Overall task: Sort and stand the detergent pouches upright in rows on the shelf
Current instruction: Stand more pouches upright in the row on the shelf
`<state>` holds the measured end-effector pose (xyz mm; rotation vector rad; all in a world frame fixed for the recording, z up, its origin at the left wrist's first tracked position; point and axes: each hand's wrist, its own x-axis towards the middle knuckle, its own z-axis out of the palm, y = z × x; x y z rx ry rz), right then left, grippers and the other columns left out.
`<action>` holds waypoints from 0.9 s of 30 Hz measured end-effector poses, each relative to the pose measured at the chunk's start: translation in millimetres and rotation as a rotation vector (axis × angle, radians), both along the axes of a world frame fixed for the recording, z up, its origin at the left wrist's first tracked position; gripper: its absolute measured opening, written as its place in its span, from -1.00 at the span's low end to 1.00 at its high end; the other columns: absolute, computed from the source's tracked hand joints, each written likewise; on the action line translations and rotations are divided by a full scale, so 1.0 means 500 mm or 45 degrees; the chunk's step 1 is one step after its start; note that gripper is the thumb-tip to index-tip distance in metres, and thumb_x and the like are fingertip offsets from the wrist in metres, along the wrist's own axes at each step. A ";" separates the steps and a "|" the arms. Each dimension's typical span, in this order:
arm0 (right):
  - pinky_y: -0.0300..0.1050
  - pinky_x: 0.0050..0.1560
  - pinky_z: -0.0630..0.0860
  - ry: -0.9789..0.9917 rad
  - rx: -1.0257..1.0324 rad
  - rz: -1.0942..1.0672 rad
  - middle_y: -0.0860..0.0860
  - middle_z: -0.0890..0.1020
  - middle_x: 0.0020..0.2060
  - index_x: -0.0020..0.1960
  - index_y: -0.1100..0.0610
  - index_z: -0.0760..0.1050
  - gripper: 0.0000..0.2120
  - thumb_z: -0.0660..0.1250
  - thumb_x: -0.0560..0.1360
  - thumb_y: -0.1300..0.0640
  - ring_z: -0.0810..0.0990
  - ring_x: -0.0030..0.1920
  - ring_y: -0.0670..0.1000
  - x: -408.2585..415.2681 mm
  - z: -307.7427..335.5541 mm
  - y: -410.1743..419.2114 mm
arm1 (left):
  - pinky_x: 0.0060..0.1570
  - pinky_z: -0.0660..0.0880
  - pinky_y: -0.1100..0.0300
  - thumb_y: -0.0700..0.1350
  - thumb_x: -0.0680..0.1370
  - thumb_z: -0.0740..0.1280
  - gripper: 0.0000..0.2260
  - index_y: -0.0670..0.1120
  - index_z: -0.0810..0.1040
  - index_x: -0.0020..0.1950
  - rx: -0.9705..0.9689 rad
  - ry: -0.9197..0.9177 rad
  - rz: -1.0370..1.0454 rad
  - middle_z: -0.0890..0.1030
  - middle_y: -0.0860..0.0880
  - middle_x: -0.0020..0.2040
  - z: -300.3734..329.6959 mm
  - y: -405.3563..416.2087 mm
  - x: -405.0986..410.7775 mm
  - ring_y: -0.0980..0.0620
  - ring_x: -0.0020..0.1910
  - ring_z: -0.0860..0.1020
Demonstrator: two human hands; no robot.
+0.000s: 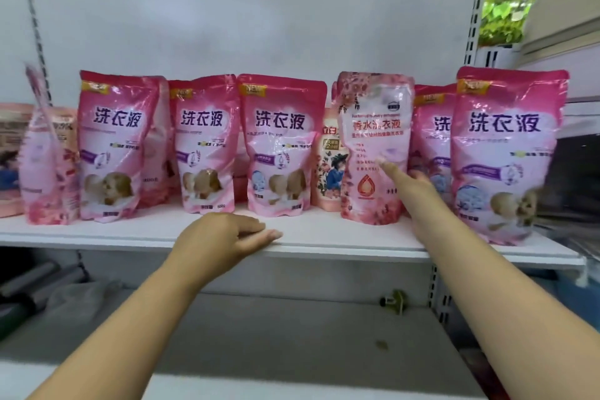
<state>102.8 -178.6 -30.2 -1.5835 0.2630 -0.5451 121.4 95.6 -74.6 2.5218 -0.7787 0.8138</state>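
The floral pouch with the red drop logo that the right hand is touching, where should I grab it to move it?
Grip the floral pouch at its narrowed waist, from the front. It stands upright, and the right hand is already there, fingers straight. Its neighbours crowd both sides, so a front approach looks easiest.

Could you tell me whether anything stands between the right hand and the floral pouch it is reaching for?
Nothing visible does. The right hand already has a fingertip against the front of the floral pouch, which stands at the shelf's front row with open space before it.

Glossy, crinkled plastic pouches (281, 146) catch the light; the white shelf (324, 237) looks smooth, matt painted metal.
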 end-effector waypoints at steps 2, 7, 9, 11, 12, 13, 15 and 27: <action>0.16 0.27 0.39 -0.051 0.099 0.016 0.09 0.53 0.22 0.33 0.13 0.35 -0.16 0.43 0.21 -0.31 0.51 0.19 0.14 -0.006 -0.004 -0.010 | -0.12 0.51 0.04 0.65 0.11 -0.21 -0.04 -0.02 0.65 -0.14 -0.020 0.040 -0.005 0.66 0.02 -0.12 0.000 -0.002 -0.005 0.05 -0.11 0.58; 0.10 0.20 0.47 -0.137 0.091 0.168 0.05 0.65 0.01 0.14 0.12 0.50 -0.42 0.47 0.24 -0.18 0.62 0.02 0.11 -0.032 -0.005 -0.003 | -0.16 0.51 0.08 0.46 0.23 -0.03 -0.34 0.07 0.67 -0.15 -0.111 0.033 -0.027 0.67 0.09 -0.18 0.000 -0.006 -0.008 0.08 -0.15 0.59; 0.11 0.20 0.47 -0.143 0.036 0.182 0.07 0.65 -0.02 0.03 0.08 0.51 -0.61 0.43 0.33 -0.14 0.62 0.01 0.12 -0.034 -0.006 0.006 | -0.15 0.51 0.07 0.46 0.24 -0.03 -0.34 0.06 0.67 -0.15 -0.111 0.026 -0.009 0.67 0.09 -0.16 0.000 -0.006 -0.010 0.08 -0.13 0.59; 0.12 0.20 0.47 -0.153 0.033 0.160 0.07 0.66 -0.04 -0.07 0.04 0.51 -0.74 0.41 0.37 -0.11 0.62 0.01 0.13 -0.035 -0.003 0.014 | -0.16 0.51 0.06 0.46 0.24 -0.04 -0.33 0.05 0.66 -0.15 -0.099 0.027 0.003 0.67 0.08 -0.16 -0.001 -0.004 -0.011 0.08 -0.14 0.58; 0.12 0.19 0.48 -0.172 0.073 0.157 0.06 0.66 -0.07 -0.10 0.03 0.51 -0.78 0.41 0.38 -0.09 0.62 0.01 0.13 -0.038 0.001 0.017 | -0.16 0.50 0.05 0.47 0.24 -0.05 -0.31 0.03 0.66 -0.15 -0.080 0.028 0.003 0.67 0.06 -0.17 -0.001 -0.003 -0.010 0.07 -0.15 0.58; 0.12 0.17 0.49 -0.199 0.117 0.147 0.06 0.66 -0.10 -0.12 0.04 0.52 -0.81 0.42 0.38 -0.05 0.63 0.01 0.14 -0.040 0.004 0.018 | -0.16 0.49 0.05 0.48 0.23 -0.06 -0.28 -0.01 0.65 -0.15 -0.047 0.049 0.004 0.66 0.03 -0.17 0.002 -0.004 -0.010 0.06 -0.16 0.57; 0.11 0.15 0.50 -0.264 0.156 0.131 0.04 0.67 -0.12 -0.12 0.05 0.52 -0.82 0.42 0.39 -0.02 0.62 0.02 0.14 -0.051 0.007 0.026 | -0.16 0.44 0.10 0.55 0.20 -0.05 -0.21 -0.05 0.62 -0.16 -0.009 0.145 0.002 0.62 0.04 -0.23 0.013 0.000 -0.013 0.06 -0.19 0.55; 0.08 0.06 0.55 -0.354 0.277 0.604 0.05 0.67 -0.05 -0.03 0.05 0.51 -0.77 0.34 0.42 -0.08 0.64 -0.01 0.09 -0.024 0.021 0.263 | -0.37 0.56 0.23 -0.06 0.40 0.45 -0.83 0.04 0.49 -0.10 -1.152 0.454 -0.326 0.63 0.01 -0.15 0.080 0.014 -0.012 0.10 -0.30 0.63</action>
